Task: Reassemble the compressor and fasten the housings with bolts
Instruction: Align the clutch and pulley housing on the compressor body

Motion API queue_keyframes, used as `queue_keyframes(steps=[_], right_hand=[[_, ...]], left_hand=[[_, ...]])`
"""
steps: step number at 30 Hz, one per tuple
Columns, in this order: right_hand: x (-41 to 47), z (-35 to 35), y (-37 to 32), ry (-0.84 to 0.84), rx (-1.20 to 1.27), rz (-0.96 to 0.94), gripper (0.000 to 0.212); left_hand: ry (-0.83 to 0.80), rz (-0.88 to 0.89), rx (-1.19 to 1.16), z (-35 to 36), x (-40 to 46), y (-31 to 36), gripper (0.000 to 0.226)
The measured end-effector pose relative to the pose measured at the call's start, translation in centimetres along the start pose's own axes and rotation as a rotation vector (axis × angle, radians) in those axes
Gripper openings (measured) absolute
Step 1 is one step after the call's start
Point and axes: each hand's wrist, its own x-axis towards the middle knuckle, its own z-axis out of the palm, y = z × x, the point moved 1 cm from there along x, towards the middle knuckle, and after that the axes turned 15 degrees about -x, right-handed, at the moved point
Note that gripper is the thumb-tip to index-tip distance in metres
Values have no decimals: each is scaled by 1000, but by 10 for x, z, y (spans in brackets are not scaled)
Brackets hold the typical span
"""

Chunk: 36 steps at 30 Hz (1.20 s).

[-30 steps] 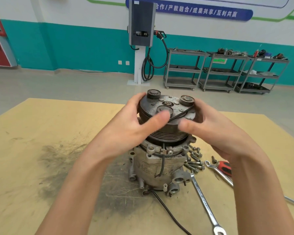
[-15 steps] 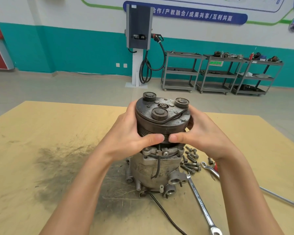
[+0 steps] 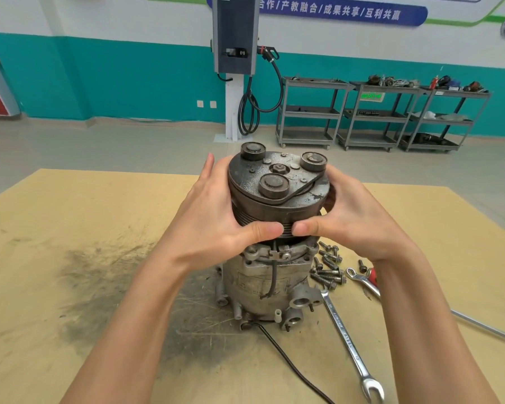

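Note:
The compressor body, grey cast metal, stands upright in the middle of the wooden table. On top of it sits the dark grooved pulley with its clutch plate, which carries three round rubber dampers. My left hand grips the pulley's left side, thumb across the front grooves. My right hand grips its right side, thumb meeting the left thumb at the front. Several loose bolts lie just right of the body.
A long combination spanner lies right of the compressor, with a second spanner and a red-handled tool beyond the bolts. A black cable trails toward the table's near edge. A dark grease stain marks the left.
Both hands have slid down from the pulley's top rim to its grooved side, thumbs now meeting at the front. The pulley sits lower on the body.

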Motion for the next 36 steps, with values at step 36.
queue_keyframes(steps=[36], right_hand=[[-3,-1,-4,-12,-125,59,83]], left_hand=[[6,24,-226,-1,1,-9,103]])
